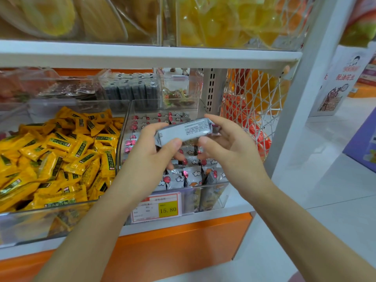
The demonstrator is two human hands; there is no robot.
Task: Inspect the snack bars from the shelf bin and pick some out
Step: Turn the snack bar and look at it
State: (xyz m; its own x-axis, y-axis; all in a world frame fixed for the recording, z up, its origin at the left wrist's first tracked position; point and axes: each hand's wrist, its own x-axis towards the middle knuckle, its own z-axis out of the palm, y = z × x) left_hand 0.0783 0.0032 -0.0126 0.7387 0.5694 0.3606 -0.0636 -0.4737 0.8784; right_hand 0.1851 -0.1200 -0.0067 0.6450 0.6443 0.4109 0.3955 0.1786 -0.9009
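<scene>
SNACK AISLE: A shopper's two bare hands hold a silver-grey foil-wrapped snack bar (184,130) above a clear plastic shelf bin (205,188) at a shop's snack display. The left hand (150,153) pinches the bar's lower left end, with the thumb pressed on the front of the wrapper and the fingers curled behind it. The right hand (230,147) grips the higher right end, with the fingers curled over the top and the thumb set beneath. The bar sits aslant, its small-print side turned toward the shopper.

Beneath it the bin is packed with more grey wrapped bars printed with white clouds and pink marks (191,176), several standing on end against the front wall. A white-and-red price tag with a yellow panel reading 15.80 (160,207) is fixed to the bin's front.

Just beside the bin to the left, a second clear bin holds a heap of yellow wrapped sweets (53,155). Behind stand dark grey packets (130,90) in a row. Above the white shelf board (142,54) sit clear containers of yellow dried fruit (215,23). To the right, a white wire mesh basket (254,94) holds orange goods. An orange panel (179,241) runs below the shelf edge.
</scene>
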